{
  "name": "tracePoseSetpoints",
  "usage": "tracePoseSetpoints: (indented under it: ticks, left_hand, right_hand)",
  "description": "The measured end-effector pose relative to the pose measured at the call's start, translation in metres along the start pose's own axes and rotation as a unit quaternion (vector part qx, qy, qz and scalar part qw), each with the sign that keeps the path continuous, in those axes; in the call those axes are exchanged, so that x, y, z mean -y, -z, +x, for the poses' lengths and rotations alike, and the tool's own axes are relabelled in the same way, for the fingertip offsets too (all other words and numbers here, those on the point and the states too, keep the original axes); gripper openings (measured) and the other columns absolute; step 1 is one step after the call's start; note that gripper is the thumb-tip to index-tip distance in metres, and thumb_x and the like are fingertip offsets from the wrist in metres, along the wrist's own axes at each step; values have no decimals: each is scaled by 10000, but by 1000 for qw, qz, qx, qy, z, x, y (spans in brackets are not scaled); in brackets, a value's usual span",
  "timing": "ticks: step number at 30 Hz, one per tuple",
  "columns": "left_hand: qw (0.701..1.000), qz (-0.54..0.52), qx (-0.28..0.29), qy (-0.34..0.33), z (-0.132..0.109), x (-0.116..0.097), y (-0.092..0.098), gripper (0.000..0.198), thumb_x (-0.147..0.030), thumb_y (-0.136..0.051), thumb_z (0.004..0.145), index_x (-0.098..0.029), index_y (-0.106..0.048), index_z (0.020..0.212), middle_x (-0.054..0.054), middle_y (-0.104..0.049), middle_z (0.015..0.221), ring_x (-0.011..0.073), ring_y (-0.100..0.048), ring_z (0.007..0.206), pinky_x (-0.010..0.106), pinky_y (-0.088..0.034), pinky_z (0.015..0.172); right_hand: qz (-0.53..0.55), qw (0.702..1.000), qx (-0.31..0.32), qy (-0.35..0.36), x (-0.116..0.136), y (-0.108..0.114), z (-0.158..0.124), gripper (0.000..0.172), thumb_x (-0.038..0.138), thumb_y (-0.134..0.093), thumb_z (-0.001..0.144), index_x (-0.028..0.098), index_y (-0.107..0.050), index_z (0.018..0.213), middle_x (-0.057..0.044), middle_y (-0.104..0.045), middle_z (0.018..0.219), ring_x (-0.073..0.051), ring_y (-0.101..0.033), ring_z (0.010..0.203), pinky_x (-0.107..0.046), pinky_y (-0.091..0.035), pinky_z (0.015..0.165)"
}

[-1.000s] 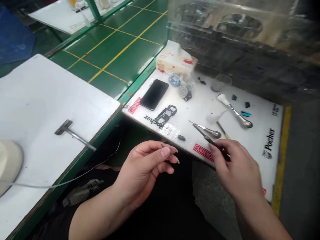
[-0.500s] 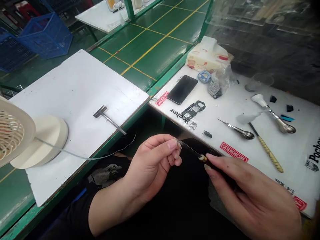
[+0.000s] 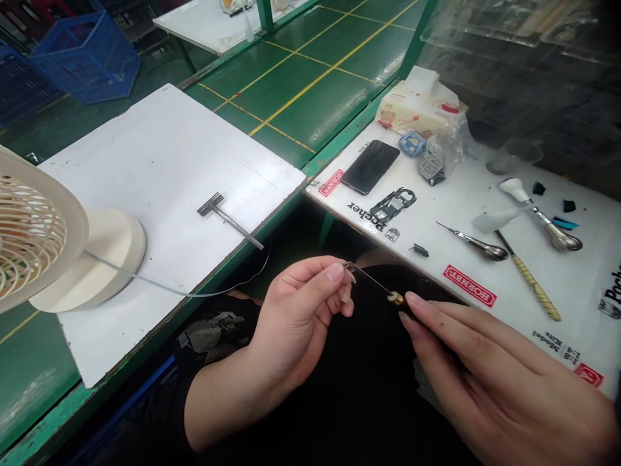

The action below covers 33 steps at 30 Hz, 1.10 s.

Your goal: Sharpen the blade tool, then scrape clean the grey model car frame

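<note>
My right hand (image 3: 499, 378) is shut on a dark-handled pick (image 3: 395, 298) with a brass collar. The pick's thin steel shaft runs up and left to the fingertips of my left hand (image 3: 301, 317). Those fingertips pinch a tiny metal piece (image 3: 347, 264), too small to make out clearly. The shaft tip meets it there. A small dark part (image 3: 421, 250) lies on the white workboard (image 3: 548, 291), beyond both hands. Next to it are a steel awl (image 3: 478, 247) and a tool with a twisted yellow handle (image 3: 531, 281).
A phone (image 3: 369, 167), dark car-frame part (image 3: 392, 206), tissue box (image 3: 420, 107) and plastic bag (image 3: 444, 152) sit on the board. At left stand a fan (image 3: 33, 236) and a white board (image 3: 160, 162) bearing a T-shaped metal tool (image 3: 228, 219). Blue crates (image 3: 87, 58) stand beyond.
My right hand has brought the pick across, so its shaft now reaches my left fingertips. The view has turned left, showing more of the fan and the blue crates.
</note>
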<state>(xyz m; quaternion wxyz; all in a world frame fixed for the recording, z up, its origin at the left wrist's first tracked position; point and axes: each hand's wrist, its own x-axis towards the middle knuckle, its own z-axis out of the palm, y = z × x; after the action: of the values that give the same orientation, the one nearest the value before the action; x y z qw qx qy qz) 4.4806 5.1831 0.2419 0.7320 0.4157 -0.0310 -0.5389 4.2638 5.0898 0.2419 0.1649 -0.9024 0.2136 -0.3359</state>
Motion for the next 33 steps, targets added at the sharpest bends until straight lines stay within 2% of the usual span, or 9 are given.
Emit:
tracePoseSetpoints:
  ticks: [5, 11, 13, 16, 18, 22, 25, 28, 33]
  left_hand:
    - [999, 11, -12, -29, -5, 5, 8, 192, -329, -1017, 996, -164, -923, 969, 55, -814, 956, 124, -677, 773, 244, -602, 739]
    - [993, 39, -29, -104, -10, 8, 18, 112, -285, -974, 1029, -192, -945, 973, 32, -817, 897, 118, -682, 732, 256, -581, 737]
    - [990, 52, -38, -127, -12, 7, 22, 87, -267, -971, 1023, -197, -952, 975, 33, -830, 910, 113, -678, 709, 264, -573, 725]
    - [989, 65, -35, -131, -16, 4, 28, 73, -262, -987, 997, -200, -957, 971, 32, -825, 897, 114, -671, 686, 274, -564, 705]
    - [988, 77, -24, -135, -18, 1, 33, 73, -264, -991, 997, -203, -962, 970, 24, -801, 843, 112, -663, 670, 270, -553, 695]
    - [985, 91, -6, -147, -23, -2, 41, 47, -262, -989, 1020, -225, -983, 993, 4, -765, 783, 103, -645, 649, 252, -533, 660]
    - [983, 106, 6, -149, -26, 1, 43, 23, -265, -994, 1032, -244, -994, 1022, 9, -791, 834, 101, -661, 665, 256, -542, 672]
    - [988, 94, 21, -122, -29, 6, 42, 57, -283, -1017, 1012, -233, -990, 1009, 22, -815, 857, 106, -670, 663, 256, -546, 660]
    - [997, 36, -20, -70, -31, 2, 38, 113, -257, -1032, 963, -185, -949, 937, 31, -808, 794, 100, -638, 620, 230, -543, 605]
  right_hand:
    - [-15, 1000, 15, -3, 15, -4, 3, 440, 94, -841, 1160, 268, -849, 1564, 3, -927, 1317, -167, -899, 1079, -244, -629, 1254]
    - [-17, 1000, 19, -4, 30, -6, 6, 411, 84, -832, 1160, 256, -859, 1532, 0, -933, 1310, -146, -900, 1055, -212, -645, 1194]
    - [-21, 999, 26, 7, 32, -4, 7, 406, 96, -827, 1162, 262, -858, 1530, -2, -939, 1303, -163, -915, 1031, -236, -692, 1153]
    - [-1, 999, 38, -5, 29, -2, 9, 365, 146, -815, 1166, 307, -881, 1487, 10, -946, 1289, -195, -935, 972, -279, -781, 1020]
    - [23, 999, 46, -17, 24, -1, 10, 345, 179, -832, 1152, 326, -899, 1457, 17, -950, 1290, -209, -943, 959, -295, -805, 998]
    - [61, 995, 72, -29, 16, 0, 16, 284, 241, -856, 1149, 332, -917, 1411, 31, -961, 1259, -200, -949, 967, -259, -795, 1011]
    - [91, 988, 119, -33, 17, 0, 23, 210, 315, -823, 1190, 338, -922, 1374, 40, -969, 1215, -178, -948, 939, -194, -779, 910]
    - [118, 981, 154, -27, 20, 1, 24, 207, 337, -793, 1213, 345, -922, 1374, 43, -966, 1195, -165, -946, 936, -165, -762, 849]
    - [73, 993, 63, -66, 20, 6, 8, 356, 252, -866, 1150, 404, -910, 1469, 66, -944, 1304, -207, -934, 1047, -271, -779, 1013]
